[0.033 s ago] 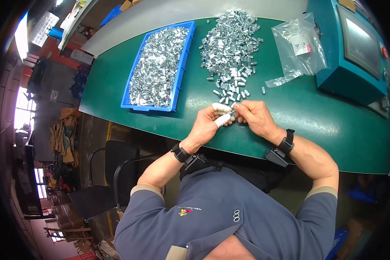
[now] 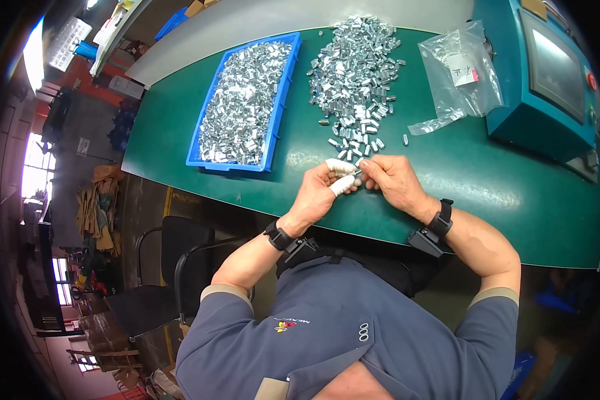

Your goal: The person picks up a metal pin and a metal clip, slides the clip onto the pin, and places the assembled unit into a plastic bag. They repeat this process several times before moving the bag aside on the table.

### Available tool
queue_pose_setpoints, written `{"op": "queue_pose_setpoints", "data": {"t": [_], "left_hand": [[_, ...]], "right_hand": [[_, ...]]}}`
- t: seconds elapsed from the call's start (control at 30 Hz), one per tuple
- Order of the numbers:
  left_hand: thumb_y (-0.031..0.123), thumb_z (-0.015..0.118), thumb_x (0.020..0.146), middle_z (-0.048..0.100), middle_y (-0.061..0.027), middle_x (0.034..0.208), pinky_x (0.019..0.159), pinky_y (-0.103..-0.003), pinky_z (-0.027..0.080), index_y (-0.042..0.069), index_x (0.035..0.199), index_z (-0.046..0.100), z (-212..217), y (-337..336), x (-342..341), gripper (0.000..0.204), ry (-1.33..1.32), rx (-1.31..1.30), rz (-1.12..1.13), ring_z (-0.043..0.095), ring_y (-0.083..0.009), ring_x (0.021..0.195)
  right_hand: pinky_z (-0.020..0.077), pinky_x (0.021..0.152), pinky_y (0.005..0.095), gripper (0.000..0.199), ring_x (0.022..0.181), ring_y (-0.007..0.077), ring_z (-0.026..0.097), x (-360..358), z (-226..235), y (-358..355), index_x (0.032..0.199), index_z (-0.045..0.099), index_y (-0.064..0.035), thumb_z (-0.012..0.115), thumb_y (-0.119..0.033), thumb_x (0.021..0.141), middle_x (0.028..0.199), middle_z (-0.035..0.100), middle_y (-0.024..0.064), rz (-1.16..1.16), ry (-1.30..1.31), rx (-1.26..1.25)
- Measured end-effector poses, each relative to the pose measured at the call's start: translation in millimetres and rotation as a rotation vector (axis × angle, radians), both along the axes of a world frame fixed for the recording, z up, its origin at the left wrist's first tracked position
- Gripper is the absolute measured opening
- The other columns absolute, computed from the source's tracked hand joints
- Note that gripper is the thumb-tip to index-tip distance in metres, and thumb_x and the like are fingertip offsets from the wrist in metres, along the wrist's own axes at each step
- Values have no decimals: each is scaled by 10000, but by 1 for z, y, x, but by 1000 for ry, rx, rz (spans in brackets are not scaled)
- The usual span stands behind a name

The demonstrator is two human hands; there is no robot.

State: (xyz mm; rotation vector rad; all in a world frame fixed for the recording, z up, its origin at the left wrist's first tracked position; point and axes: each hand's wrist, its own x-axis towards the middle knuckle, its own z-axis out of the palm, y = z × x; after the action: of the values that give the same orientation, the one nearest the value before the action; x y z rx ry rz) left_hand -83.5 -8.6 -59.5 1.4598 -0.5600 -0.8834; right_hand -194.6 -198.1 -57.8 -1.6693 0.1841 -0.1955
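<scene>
Two hands (image 2: 360, 179) pinching one small metal clip (image 2: 357, 173), long axis unclear, below loose clip pile (image 2: 355, 73)

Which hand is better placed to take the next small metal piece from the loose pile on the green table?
Probably the right hand. Its fingers lie just below the loose pile of metal pieces, with stray pieces right above them. The left hand, with white-taped fingertips, sits slightly farther left.
</scene>
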Motion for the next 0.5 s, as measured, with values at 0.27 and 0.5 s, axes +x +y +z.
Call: {"op": "queue_pose_setpoints", "data": {"t": [0.27, 0.5], "left_hand": [[56, 705, 995, 749, -75, 1085, 873, -284, 566, 13, 1190, 693, 24, 27, 8, 200, -306, 48, 63, 708, -133, 963], [70, 726, 966, 753, -56, 1019, 815, -270, 554, 15, 1148, 726, 64, 100, 103, 190, -973, 258, 539, 689, -104, 884]], "right_hand": [[499, 644, 240, 302, 718, 82, 629, -4, -8, 2, 920, 705, 16, 591, -210, 1086, 833, 699, 33, -53, -72, 133], [487, 641, 233, 337, 721, 75, 628, -2, -8, -1, 922, 706, 4, 586, -261, 1093, 806, 689, 12, -74, -60, 115]]}}
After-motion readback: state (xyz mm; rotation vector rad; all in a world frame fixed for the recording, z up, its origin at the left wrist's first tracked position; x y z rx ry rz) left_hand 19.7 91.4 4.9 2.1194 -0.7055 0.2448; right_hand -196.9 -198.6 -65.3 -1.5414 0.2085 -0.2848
